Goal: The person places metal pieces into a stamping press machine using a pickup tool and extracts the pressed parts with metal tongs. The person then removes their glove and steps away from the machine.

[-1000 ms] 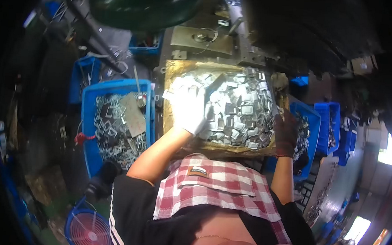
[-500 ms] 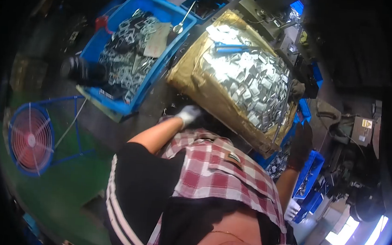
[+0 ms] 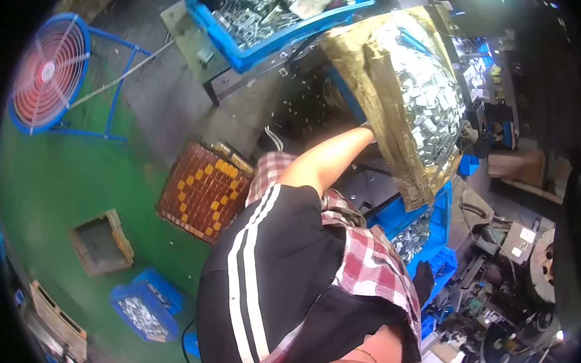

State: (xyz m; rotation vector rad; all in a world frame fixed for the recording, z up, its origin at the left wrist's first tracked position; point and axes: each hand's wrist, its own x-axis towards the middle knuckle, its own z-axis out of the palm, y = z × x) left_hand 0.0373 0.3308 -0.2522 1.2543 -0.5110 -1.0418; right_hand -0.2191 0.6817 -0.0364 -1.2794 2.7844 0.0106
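Observation:
My left hand (image 3: 371, 132) reaches to the side of a brown, paper-lined box (image 3: 383, 87). Only a bit of a pale glove shows there; the fingers are hidden against the box's wall. Small shiny metal pieces (image 3: 429, 97) fill the box, and a blue-handled tool (image 3: 412, 39) lies on top of them. My right hand (image 3: 423, 280), in a dark glove, is low beside my apron, near a blue bin (image 3: 440, 260). Its fingers do not show clearly. Just below the box is a blue crate (image 3: 443, 214) with more metal pieces.
A large blue crate (image 3: 244, 62) of metal frames rests on a stand at the top. To the left are a blue-framed fan (image 3: 48, 71), a woven-topped stool (image 3: 203, 191), a grey tray (image 3: 102, 243) and a blue basket (image 3: 141, 313). Machinery (image 3: 497, 281) stands at the right.
My view has swung, so the fan and crate sit higher and the stool shows. My left hand has moved from below the box to its side. My right hand appears lower, closer to my body.

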